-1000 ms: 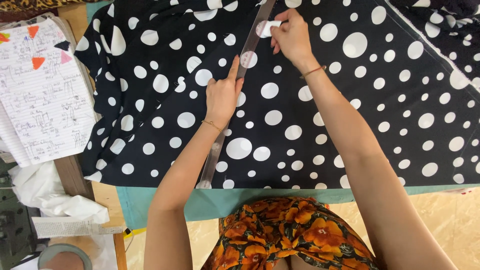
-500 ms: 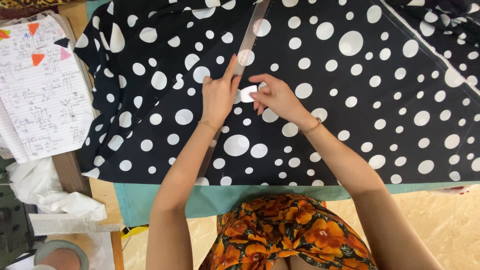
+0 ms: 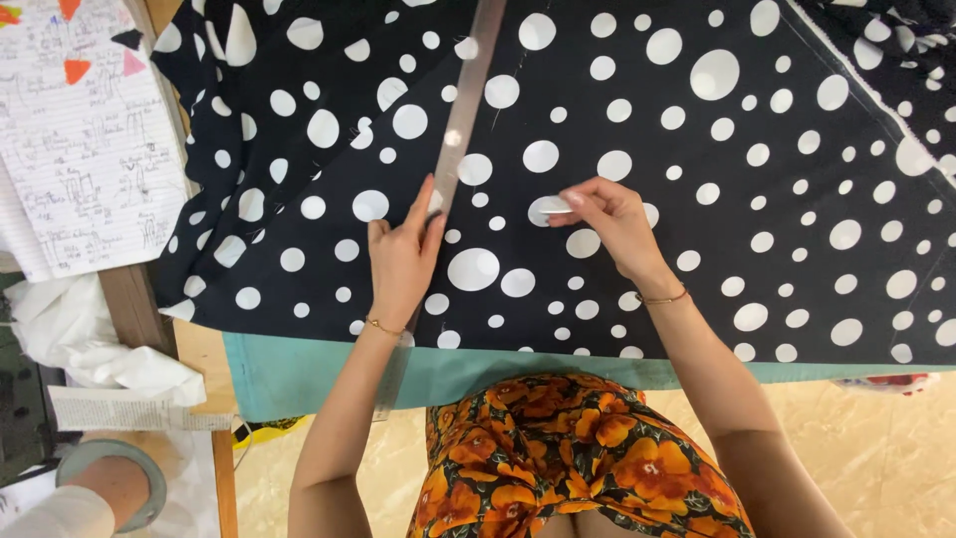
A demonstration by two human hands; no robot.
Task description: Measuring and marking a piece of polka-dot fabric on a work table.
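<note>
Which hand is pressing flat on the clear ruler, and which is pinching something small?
The left hand lies flat on the clear ruler, holding it against the spotted fabric. The right hand is apart from the ruler, pinching a small white piece.

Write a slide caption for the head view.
Left hand presses a ruler on dotted fabric; right hand holds chalk.

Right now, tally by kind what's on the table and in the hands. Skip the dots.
Black fabric with white polka dots: 1
Long clear plastic ruler, under the left hand: 1
Small white chalk piece, pinched in the right hand: 1
Handwritten lined paper sheet: 1
Teal under-cloth: 1
Total: 5
</note>
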